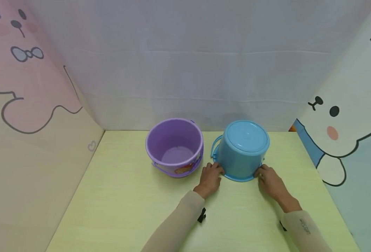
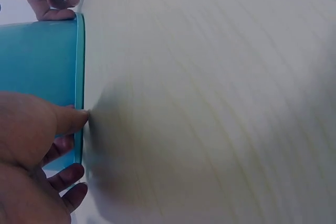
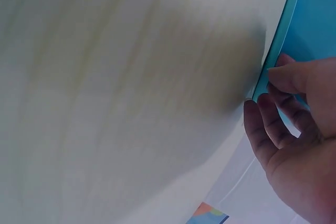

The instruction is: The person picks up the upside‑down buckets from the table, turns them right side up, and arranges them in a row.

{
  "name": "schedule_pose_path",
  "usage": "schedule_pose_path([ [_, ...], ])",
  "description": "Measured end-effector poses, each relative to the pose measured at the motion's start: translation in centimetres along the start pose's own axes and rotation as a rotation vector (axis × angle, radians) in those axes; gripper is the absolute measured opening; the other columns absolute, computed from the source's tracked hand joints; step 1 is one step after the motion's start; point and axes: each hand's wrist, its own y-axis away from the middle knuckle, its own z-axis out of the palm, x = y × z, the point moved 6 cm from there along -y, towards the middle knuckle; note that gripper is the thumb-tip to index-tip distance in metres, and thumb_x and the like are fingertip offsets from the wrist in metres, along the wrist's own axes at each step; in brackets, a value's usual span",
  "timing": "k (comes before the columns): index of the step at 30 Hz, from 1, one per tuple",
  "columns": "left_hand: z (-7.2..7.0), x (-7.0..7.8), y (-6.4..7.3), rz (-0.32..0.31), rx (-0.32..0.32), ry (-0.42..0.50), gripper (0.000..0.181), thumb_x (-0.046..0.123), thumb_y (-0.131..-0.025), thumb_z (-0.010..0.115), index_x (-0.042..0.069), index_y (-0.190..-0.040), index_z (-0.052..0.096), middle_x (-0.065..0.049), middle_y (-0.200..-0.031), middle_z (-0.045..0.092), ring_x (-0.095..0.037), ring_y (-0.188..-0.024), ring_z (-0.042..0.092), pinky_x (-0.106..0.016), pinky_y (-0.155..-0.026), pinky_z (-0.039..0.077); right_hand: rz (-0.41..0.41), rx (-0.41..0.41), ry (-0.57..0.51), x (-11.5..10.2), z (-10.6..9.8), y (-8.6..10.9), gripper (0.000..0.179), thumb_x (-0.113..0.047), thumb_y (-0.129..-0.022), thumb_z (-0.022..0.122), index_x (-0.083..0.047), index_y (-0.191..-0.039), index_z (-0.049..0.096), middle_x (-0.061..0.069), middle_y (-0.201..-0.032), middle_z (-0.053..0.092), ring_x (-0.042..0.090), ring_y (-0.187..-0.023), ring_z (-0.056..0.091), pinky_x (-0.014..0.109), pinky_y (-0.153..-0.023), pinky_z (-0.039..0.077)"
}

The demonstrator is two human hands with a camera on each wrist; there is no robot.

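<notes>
1. Blue bucket [image 1: 240, 161] is sitting upside down on the table [image 1: 125, 182], twd the far edge, just R of the upright purple bucket [image 1: 172, 134]. Base [image 1: 247, 135] is facing up, rim [image 1: 238, 180] is facing down.
2. L hand [image 1: 208, 180] is pinching the rim on its near-L side, thumb & fingers curled at the edge. R hand [image 1: 271, 180] is doing the same on the near-R side.
3. Can't tell if the rim's lying flat all the way round; hands are covering bits of it.
4. Wt: it's looking like thin plastic, so prob. light for its bulk.
5. Stiffness: walls are keeping a clean round shape, so prob. fairly stiff w/ slight give if squeezed hard. Prob. not fragile.
6. Slip: walls are looking smooth & narrowing twd the base, so flat palms could slide up; base is prob. slick too.
7. Best hold: the rim lip, from two sides, as both hands are doing; it's giving fingertips an edge.
8. Handle [image 1: 212, 148] is standing out on the L. Prob. loose at its pivots, so poor for control.
</notes>
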Motion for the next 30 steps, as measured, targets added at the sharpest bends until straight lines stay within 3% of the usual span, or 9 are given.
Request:
schedule_pose_path([
  [6,0.1,-0.4,-0.1,-0.005,0.008,-0.039,0.015,0.019,-0.098,0.077,0.024,-0.112,0.077,0.005,-0.123,0.061,-0.020,-0.111,0.053,-0.033,-0.098,0.047,-0.021,0.003,-0.023,-0.4,0.1,0.3,0.020,0.015,-0.090,0.064,-0.003,-0.092,0.073,0.018,-0.107,0.065,0.037,-0.094,0.059,0.057,-0.078,0.057],
  [12,-0.1,-0.6,0.2,0.023,0.111,-0.030,0.014,0.025,-0.091,0.085,0.022,-0.101,0.076,0.004,-0.114,0.063,-0.018,-0.103,0.054,-0.031,-0.091,0.047,-0.004,0.014,-0.022,-0.7,0.0,0.6,0.016,0.005,-0.087,0.079,-0.007,-0.094,0.073,0.013,-0.107,0.065,0.034,-0.098,0.058,0.056,-0.076,0.057],
  [15,-0.5,-0.5,0.3,0.047,0.192,-0.018,0.016,0.027,-0.087,0.088,0.022,-0.093,0.075,0.005,-0.105,0.062,-0.017,-0.097,0.052,-0.029,-0.087,0.047,-0.019,0.066,-0.009,-0.9,-0.3,0.7,0.022,0.002,-0.081,0.087,-0.010,-0.091,0.072,0.010,-0.104,0.065,0.032,-0.097,0.057,0.053,-0.072,0.057],
  [20,-1.1,-0.5,0.7,0.079,0.301,-0.007,0.018,0.029,-0.085,0.090,0.022,-0.086,0.073,0.006,-0.095,0.059,-0.016,-0.091,0.051,-0.029,-0.084,0.048,-0.105,0.219,0.034,-1.8,-1.0,0.9,0.031,0.001,-0.071,0.095,-0.012,-0.083,0.069,0.005,-0.094,0.064,0.027,-0.086,0.057,0.044,-0.064,0.055],
  [24,-1.5,-0.5,1.0,0.097,0.330,-0.009,0.018,0.030,-0.085,0.089,0.022,-0.088,0.072,0.006,-0.096,0.060,-0.016,-0.094,0.054,-0.029,-0.085,0.049,-0.155,0.298,0.061,-2.3,-1.3,1.1,0.037,0.002,-0.065,0.098,-0.012,-0.081,0.068,0.004,-0.089,0.064,0.025,-0.083,0.059,0.043,-0.062,0.055],
  [30,-2.1,-0.4,1.3,0.137,0.351,0.005,0.018,0.029,-0.086,0.088,0.020,-0.092,0.074,0.005,-0.099,0.062,-0.015,-0.098,0.057,-0.027,-0.085,0.051,-0.187,0.321,0.052,-2.5,-1.9,1.2,0.041,0.004,-0.063,0.098,-0.014,-0.082,0.067,0.002,-0.093,0.067,0.026,-0.089,0.064,0.047,-0.066,0.058],
])
